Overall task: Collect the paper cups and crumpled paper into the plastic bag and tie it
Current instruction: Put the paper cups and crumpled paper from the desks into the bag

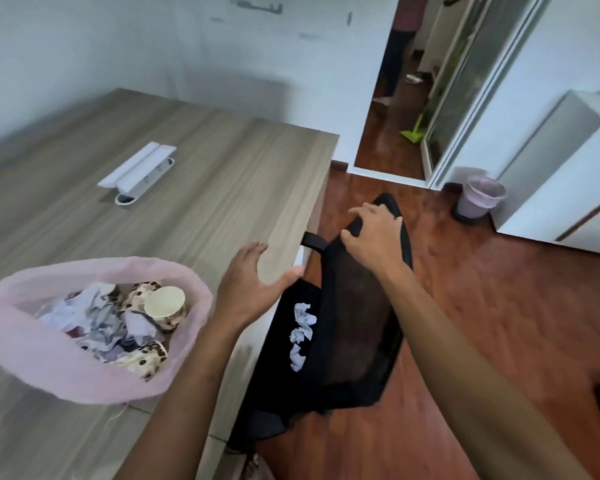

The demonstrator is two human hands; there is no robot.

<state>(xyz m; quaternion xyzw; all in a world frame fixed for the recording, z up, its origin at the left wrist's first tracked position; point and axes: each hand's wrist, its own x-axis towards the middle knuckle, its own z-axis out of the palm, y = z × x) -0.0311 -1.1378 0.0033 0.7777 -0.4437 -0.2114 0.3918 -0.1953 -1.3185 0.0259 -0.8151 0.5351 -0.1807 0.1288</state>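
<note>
A pink plastic bag (pixel 21 348) stands open on the wooden table (pixel 194 188). Inside it lie spotted paper cups (pixel 165 306) and crumpled paper (pixel 94 320). More crumpled paper (pixel 301 332) lies on the seat of a black office chair (pixel 357 327) at the table's right edge. My right hand (pixel 374 233) grips the top of the chair's backrest. Over the table's edge, beside the bag, my left hand (pixel 248 289) hovers with fingers spread and nothing in it.
A white cable box (pixel 137 171) is set into the table top. A small pink waste bin (pixel 478 200) stands on the wooden floor by a white cabinet (pixel 568 188). A person stands in the doorway (pixel 399 46) beyond the table.
</note>
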